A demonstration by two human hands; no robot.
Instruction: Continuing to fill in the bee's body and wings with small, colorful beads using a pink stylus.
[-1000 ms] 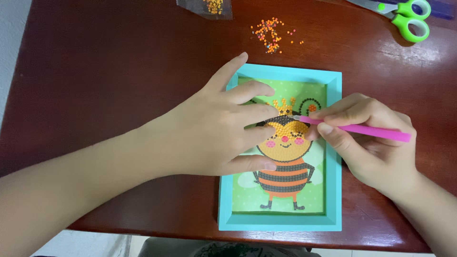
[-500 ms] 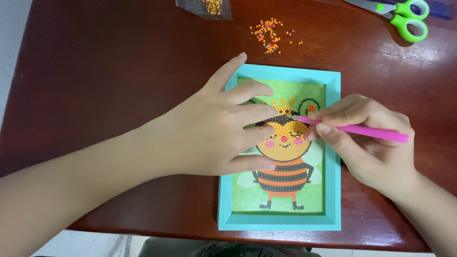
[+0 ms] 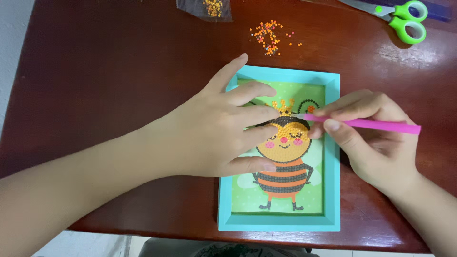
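Turquoise-framed bee picture [image 3: 333, 152] lay at table centre, your right hand [image 3: 376, 143] at 3 o'clock pinched a pink pen [image 3: 376, 125], tip on the bee's head, your left hand [image 3: 219, 128] pressed flat, fingers spread, loose orange beads [image 3: 269, 35] at 12 o'clock, green scissors [image 3: 404, 19] at 1 o'clock.

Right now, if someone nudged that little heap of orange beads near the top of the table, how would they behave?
The loose beads look tiny and round, so they would likely roll and scatter across the glossy wooden table. A few strays already lie apart from the heap. They probably weigh almost nothing and would be fiddly to pinch.
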